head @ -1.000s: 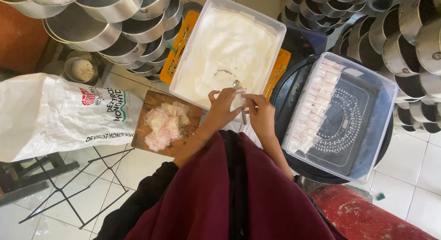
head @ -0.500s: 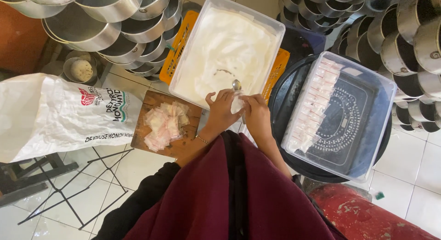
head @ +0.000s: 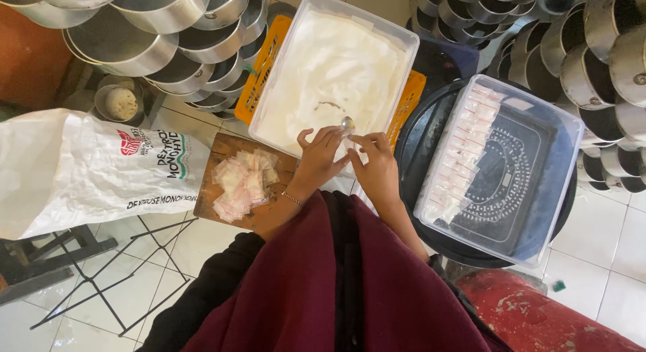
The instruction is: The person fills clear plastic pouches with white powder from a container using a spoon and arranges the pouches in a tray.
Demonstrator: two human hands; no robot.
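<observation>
Both hands meet at the near edge of the clear tub of white powder (head: 316, 89): left hand (head: 319, 160) has fingers curled loosely around a small clear sachet (head: 344, 150), right hand (head: 377, 167) pinches its other side, thumb and forefinger closed. A metal spoon (head: 348, 124) sits just above the fingertips; can't tell which hand has it. Empty sachets (head: 241, 184) are piled on the wooden board (head: 225, 149) to the left; filled sachets (head: 464, 150) are rowed in the clear bin (head: 538, 184) to the right.

Tubs (head: 336, 69) (head: 498, 157) flank hands; pans (head: 168, 29) crowd left (floor free).
</observation>
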